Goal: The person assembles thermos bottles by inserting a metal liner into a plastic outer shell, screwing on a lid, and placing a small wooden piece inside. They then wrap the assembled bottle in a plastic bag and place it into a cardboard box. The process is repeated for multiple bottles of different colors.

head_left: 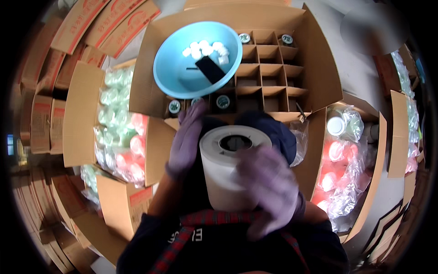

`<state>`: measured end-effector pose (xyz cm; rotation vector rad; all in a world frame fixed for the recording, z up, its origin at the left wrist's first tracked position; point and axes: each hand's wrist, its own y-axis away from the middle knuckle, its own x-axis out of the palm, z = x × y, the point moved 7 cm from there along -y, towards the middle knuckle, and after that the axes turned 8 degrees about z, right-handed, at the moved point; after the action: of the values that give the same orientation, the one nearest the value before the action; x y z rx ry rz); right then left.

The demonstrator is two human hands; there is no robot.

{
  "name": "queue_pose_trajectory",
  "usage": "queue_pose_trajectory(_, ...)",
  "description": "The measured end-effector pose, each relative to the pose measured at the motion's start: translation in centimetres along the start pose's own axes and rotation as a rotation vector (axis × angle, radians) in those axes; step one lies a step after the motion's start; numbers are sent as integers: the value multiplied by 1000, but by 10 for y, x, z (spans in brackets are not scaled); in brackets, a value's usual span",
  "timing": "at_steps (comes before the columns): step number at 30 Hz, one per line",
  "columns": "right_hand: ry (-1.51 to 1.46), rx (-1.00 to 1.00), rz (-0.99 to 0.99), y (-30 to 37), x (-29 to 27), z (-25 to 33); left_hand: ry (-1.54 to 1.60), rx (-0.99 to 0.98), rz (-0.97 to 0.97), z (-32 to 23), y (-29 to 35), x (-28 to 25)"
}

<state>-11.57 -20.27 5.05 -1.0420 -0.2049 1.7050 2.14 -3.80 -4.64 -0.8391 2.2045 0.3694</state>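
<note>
Between my knees stands a large white cylinder point(226, 178), upright, with a dark round opening in its flat top. My right hand point(271, 182), in a pale purple glove, is at the cylinder's right side; motion blurs its fingers, and whether it touches is unclear. On the other side, my gloved left hand point(186, 137) reaches forward with fingers stretched out, apart from the cylinder. Its fingertips lie over the near edge of a divided cardboard box point(319, 64), by a capped jar point(196, 101) they partly cover. Nothing shows in that hand.
A light blue basin point(166, 68) sits on the box's left part, holding several white pieces point(203, 47) and a black phone-like slab point(210, 70). Capped jars point(222, 102) stand in some compartments. Open cartons of plastic-wrapped green and red items point(119, 105) flank me; stacked cartons point(41, 123) line the left.
</note>
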Motion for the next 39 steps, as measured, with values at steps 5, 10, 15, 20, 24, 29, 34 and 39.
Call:
queue_pose_trajectory(5, 20, 157, 61, -7, -2, -6, 454, -12, 40, -12, -5, 11)
queue_pose_trajectory(10, -5, 298, -25, 13, -15, -69, 770, -29, -310, -64, -4, -27)
queue_pose_trajectory(15, 158, 484, 472, -9, 10, -3, 454, 97, 256, -25, -19, 35)
queue_pose_trajectory(20, 177, 394, 144, 3, -38, -55, 405, 226, 77, -65, -19, 16)
queue_pose_trajectory(24, -183, 439, 221, 35, -7, -36, 556, 391, 161, -90, 2, 27)
queue_pose_trajectory(29, -211, 98, 282, 13, -31, 53, 1433, 92, 441, -72, 9, 78)
queue_pose_trajectory(34, 284, 314, 646, 27, -35, 86, 540, 187, 193, -98, 32, 49)
queue_pose_trajectory(39, 30, 485, 452, 82, -33, 53, 376, 91, -177, -108, 81, 40)
